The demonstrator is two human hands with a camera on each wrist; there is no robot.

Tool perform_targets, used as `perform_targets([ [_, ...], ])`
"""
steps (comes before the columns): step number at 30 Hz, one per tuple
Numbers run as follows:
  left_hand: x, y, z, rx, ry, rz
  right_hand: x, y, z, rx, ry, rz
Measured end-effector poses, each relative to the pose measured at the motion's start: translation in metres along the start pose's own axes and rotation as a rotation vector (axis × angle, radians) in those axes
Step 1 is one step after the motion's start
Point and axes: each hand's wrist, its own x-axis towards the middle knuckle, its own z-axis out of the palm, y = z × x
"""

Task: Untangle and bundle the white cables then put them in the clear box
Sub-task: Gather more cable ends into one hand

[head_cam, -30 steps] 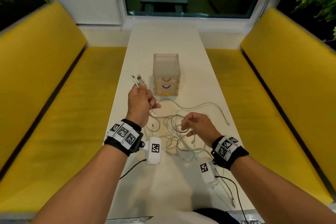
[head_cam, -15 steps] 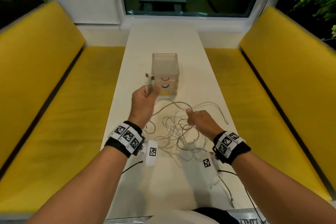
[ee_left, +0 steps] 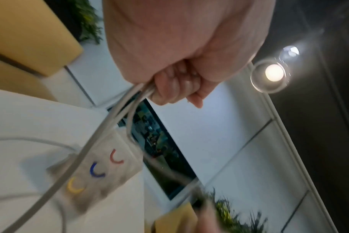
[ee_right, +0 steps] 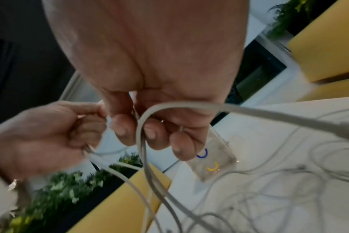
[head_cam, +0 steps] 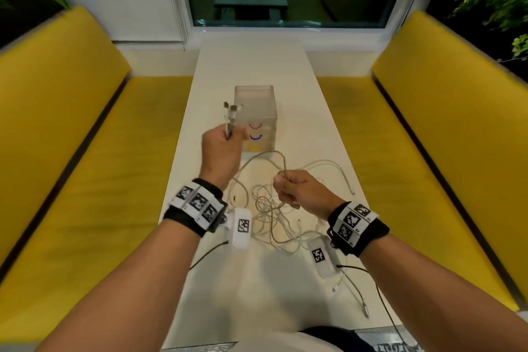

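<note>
Two hands are showing, left hand (head_cam: 221, 151) and right hand (head_cam: 303, 194); one clear box (head_cam: 255, 111) is standing on one table (head_cam: 251, 66); two yellow benches (head_cam: 71, 123) are flanking it; white cables (head_cam: 268, 208) are tangling beyond counting.

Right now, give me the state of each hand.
Left hand: closed, gripping the plug ends of the white cables.
Right hand: closed, fingers curled round a loop of cable.

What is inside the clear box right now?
No cable shows inside the clear box; through its walls only red, blue and yellow arc marks on the front. Its lower left corner is hidden behind the left hand.
</note>
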Motion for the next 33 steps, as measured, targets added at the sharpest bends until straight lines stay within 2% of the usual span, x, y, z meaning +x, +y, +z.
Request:
perform_targets([
  [2,0.007,0.012,-0.01,-0.013,-0.085,-0.035,-0.003,0.012,0.002,-0.045,0.043,0.038],
  [5,-0.011,0.019,-0.005,0.176,-0.34,-0.012,0.001,0.016,0.008,-0.135,0.12,-0.016],
  [7,-0.025,0.011,0.007,0.238,-0.423,0.033,0.006,0.008,0.013,-0.202,0.067,-0.065],
  [10,-0.024,-0.006,0.016,0.233,-0.352,0.099,0.008,-0.006,0.02,-0.21,-0.015,-0.102],
  [13,-0.016,0.0,0.014,0.203,-0.309,0.129,0.002,-0.013,0.017,-0.037,0.049,-0.071],
  [15,-0.01,0.012,0.009,0.11,-0.215,0.12,0.001,-0.006,0.016,0.016,0.036,-0.034],
  [17,0.001,0.022,0.005,-0.056,-0.111,0.059,0.001,0.012,0.023,0.033,-0.021,0.07],
  [20,0.016,0.024,0.001,-0.234,-0.039,0.012,-0.002,0.045,0.039,-0.062,-0.066,0.191],
  [26,0.02,0.036,-0.015,-0.467,0.202,0.034,-0.003,0.071,0.044,-0.223,-0.109,0.29],
  [29,0.03,0.042,-0.026,-0.364,0.205,0.089,-0.008,0.081,0.043,-0.225,-0.056,0.302],
  [33,0.017,0.024,-0.025,-0.233,0.117,0.057,0.0,0.048,0.036,-0.096,0.14,0.19],
])
